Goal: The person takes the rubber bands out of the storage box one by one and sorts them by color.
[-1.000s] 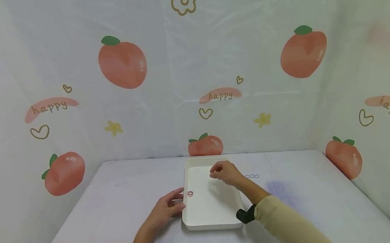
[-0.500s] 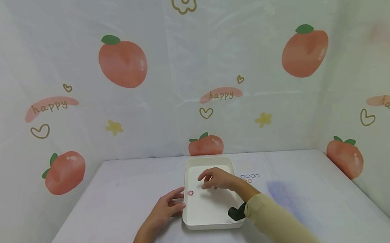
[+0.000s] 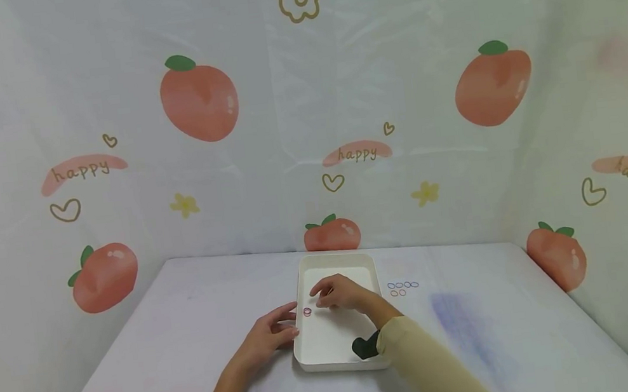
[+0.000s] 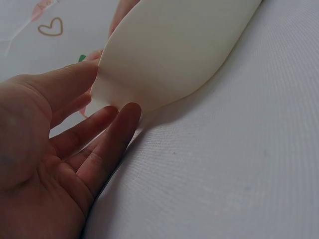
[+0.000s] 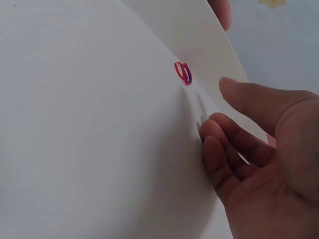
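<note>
A white rectangular tray [image 3: 342, 353] lies on the table. My left hand [image 3: 271, 334] rests at its left side. In the left wrist view, the extended fingers [image 4: 107, 149] touch the outer wall and the thumb is at the rim. My right hand [image 3: 344, 293] hovers over the tray with thumb and fingers apart, holding nothing. Near its fingertips, small thin rubber bands [image 3: 307, 312], red and blue, lie at the tray's left wall. The right wrist view shows these bands [image 5: 183, 73] overlapping on the floor, beside the wall, just beyond the fingers.
To the right of the tray, a row of several blue bands [image 3: 402, 285] lies on the white tablecloth, with two red bands [image 3: 398, 293] just in front. A printed curtain [image 3: 395, 98] stands behind the table.
My right hand has moved left and slightly nearer across the tray, toward the bands at the left wall, its fingers spreading. The red bands outside have come into view. My left hand stays put.
</note>
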Available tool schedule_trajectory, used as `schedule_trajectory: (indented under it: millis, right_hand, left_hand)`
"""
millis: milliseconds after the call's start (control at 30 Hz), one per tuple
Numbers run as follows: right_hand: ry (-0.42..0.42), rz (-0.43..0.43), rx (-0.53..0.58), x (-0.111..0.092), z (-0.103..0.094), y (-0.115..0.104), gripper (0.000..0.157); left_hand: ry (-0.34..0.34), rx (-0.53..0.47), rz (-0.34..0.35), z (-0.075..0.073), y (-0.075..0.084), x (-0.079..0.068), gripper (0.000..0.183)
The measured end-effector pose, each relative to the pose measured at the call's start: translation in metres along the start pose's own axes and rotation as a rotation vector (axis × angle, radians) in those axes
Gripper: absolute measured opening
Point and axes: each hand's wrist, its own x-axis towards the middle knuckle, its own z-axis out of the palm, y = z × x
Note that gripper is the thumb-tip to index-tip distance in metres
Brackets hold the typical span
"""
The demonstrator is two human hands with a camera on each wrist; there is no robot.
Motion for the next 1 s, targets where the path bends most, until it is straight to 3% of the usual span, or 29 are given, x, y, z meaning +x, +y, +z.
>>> schedule_trajectory:
  millis: [533,800,1000]
  right_hand:
    - [-0.075,-0.044,-0.309,0.01,0.012,-0.007,0.027]
    - [-0.074,-0.011,-0.311,0.01,0.017,-0.01,0.01]
    - [-0.069,-0.011,-0.284,0.011,0.017,-0.006,0.006]
  left_hand:
    - [0.015,0.014,-0.022,0.001,0.0,0.0,0.059]
    - [-0.01,0.001,0.011,-0.001,-0.004,0.002,0.059]
    - [-0.012,-0.015,0.006,-0.002,-0.005,0.003,0.06]
